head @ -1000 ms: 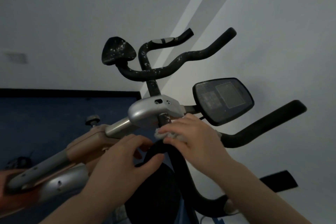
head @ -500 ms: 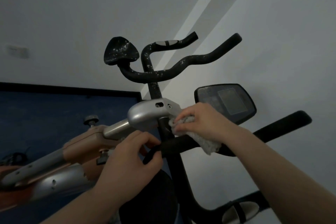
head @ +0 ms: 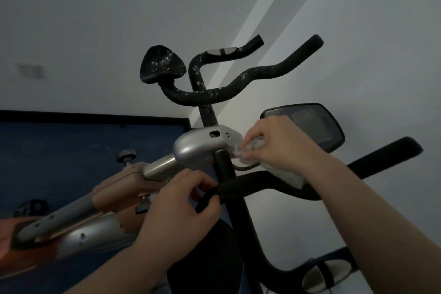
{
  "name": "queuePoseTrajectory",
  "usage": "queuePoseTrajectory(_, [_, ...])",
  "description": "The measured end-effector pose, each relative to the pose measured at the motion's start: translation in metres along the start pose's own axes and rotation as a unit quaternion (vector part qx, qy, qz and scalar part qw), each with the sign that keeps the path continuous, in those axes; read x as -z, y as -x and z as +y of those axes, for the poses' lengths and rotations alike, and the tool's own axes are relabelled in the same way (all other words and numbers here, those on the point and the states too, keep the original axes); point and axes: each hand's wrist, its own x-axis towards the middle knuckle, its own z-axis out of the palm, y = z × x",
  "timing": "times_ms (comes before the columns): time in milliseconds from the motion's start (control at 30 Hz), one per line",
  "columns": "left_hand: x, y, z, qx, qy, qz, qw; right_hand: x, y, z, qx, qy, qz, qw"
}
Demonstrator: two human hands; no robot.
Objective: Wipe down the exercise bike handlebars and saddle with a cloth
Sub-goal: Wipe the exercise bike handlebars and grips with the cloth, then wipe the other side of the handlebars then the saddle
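The black foam handlebar point(head: 260, 181) curves across the middle of the head view, its right arm point(head: 386, 153) reaching up and right. My left hand point(head: 176, 210) grips the bar's left end. My right hand point(head: 279, 145) holds a crumpled grey-white cloth point(head: 286, 174) and presses it between the silver stem housing point(head: 200, 148) and the console point(head: 315, 126), just above the bar. Part of the cloth hangs down onto the bar. A dark rounded shape point(head: 205, 260) at the bottom may be the saddle; I cannot tell.
A second, white-speckled handlebar point(head: 238, 88) and a paddle-shaped pad point(head: 162, 64) show higher up against the pale wall. The silver and tan frame point(head: 114, 191) runs down to the left over a blue surface point(head: 71, 150). A pedal point(head: 327, 272) sits bottom right.
My right hand has carried the cloth up and to the right, from the middle of the handlebar to beside the silver housing. My left hand has kept its grip on the bar end.
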Motion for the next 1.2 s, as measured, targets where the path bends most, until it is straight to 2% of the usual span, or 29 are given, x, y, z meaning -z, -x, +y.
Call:
queuePoseTrajectory(33, [0.000, 0.000, 0.000, -0.003, -0.001, 0.002, 1.000, -0.004, 0.003, -0.004, 0.013, -0.067, 0.009, 0.998])
queuePoseTrajectory(100, [-0.001, 0.000, -0.001, -0.006, -0.003, 0.008, 1.000, -0.019, 0.011, -0.019, 0.044, -0.153, -0.033, 0.987])
queuePoseTrajectory(200, [-0.001, -0.002, -0.004, -0.011, -0.012, 0.001, 1.000, -0.021, 0.013, -0.014, 0.026, -0.099, -0.053, 0.993])
queuePoseTrajectory(267, [-0.001, -0.002, -0.004, -0.009, -0.014, -0.002, 1.000, -0.010, 0.009, -0.004, 0.000, -0.010, -0.030, 1.000])
queuePoseTrajectory(400, [0.000, -0.002, -0.002, -0.001, -0.013, -0.010, 1.000, -0.029, 0.009, -0.013, 0.004, -0.109, 0.076, 0.991])
queuePoseTrajectory(467, [0.001, -0.003, -0.001, -0.001, -0.020, -0.018, 1.000, -0.043, 0.015, -0.021, 0.002, -0.098, 0.099, 0.990])
queuePoseTrajectory(500, [0.002, -0.004, 0.000, -0.004, -0.028, -0.027, 0.999, -0.043, 0.019, -0.020, -0.003, -0.104, 0.086, 0.991])
queuePoseTrajectory(633, [0.007, -0.006, 0.005, -0.019, -0.058, -0.059, 0.996, -0.023, 0.024, -0.017, -0.005, -0.067, -0.064, 0.996])
queuePoseTrajectory(700, [0.010, -0.006, 0.007, -0.025, -0.070, -0.077, 0.994, -0.016, 0.025, -0.024, -0.009, -0.044, -0.071, 0.996])
queuePoseTrajectory(733, [0.012, -0.007, 0.008, -0.028, -0.077, -0.091, 0.992, -0.014, 0.027, -0.027, -0.015, -0.037, -0.046, 0.998])
queuePoseTrajectory(800, [0.025, -0.010, 0.008, -0.032, -0.108, -0.124, 0.986, -0.012, 0.039, -0.037, -0.035, -0.058, 0.071, 0.995])
queuePoseTrajectory(867, [0.045, -0.016, 0.004, -0.032, -0.146, -0.128, 0.980, -0.014, 0.061, -0.051, -0.066, -0.111, 0.229, 0.965])
queuePoseTrajectory(933, [0.071, -0.019, -0.004, -0.041, -0.181, -0.092, 0.978, -0.027, 0.082, -0.076, -0.098, -0.139, 0.320, 0.932])
queuePoseTrajectory(1033, [0.111, -0.003, -0.009, -0.030, -0.225, -0.036, 0.973, -0.060, 0.107, -0.126, -0.128, -0.191, 0.347, 0.909])
queuePoseTrajectory(1100, [0.139, 0.019, -0.016, -0.041, -0.251, -0.005, 0.967, -0.085, 0.120, -0.159, -0.109, -0.227, 0.357, 0.899])
queuePoseTrajectory(1200, [0.187, 0.066, -0.039, -0.040, -0.299, 0.039, 0.953, -0.123, 0.143, -0.199, -0.069, -0.275, 0.321, 0.904])
